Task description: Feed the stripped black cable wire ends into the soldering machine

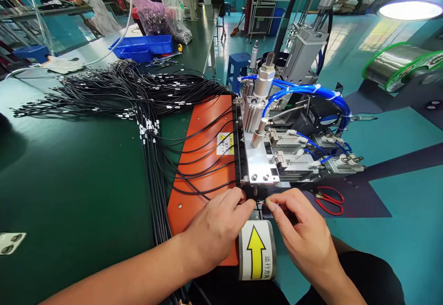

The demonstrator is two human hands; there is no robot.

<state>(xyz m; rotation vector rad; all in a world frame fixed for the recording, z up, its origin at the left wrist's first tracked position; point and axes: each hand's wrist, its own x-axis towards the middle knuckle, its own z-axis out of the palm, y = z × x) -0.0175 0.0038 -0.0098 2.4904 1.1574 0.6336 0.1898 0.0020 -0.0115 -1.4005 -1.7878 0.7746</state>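
Note:
My left hand (216, 229) and my right hand (299, 231) meet at the near end of a small pneumatic machine (273, 152). Both pinch the stripped tip of a thin black cable (204, 193) between thumb and forefinger, right at the machine's front slot. The cable runs back across an orange plate (204, 157) where several other black cables lie side by side. A yellow arrow label (256, 249) on the conveyor end sits just below my hands.
A big fan of black cables (117, 92) covers the green bench. Red-handled scissors (330, 200) lie right of the machine. Blue trays (141, 47) and bags of parts stand farther back. A solder spool (398, 65) is at the right. A person sits far left.

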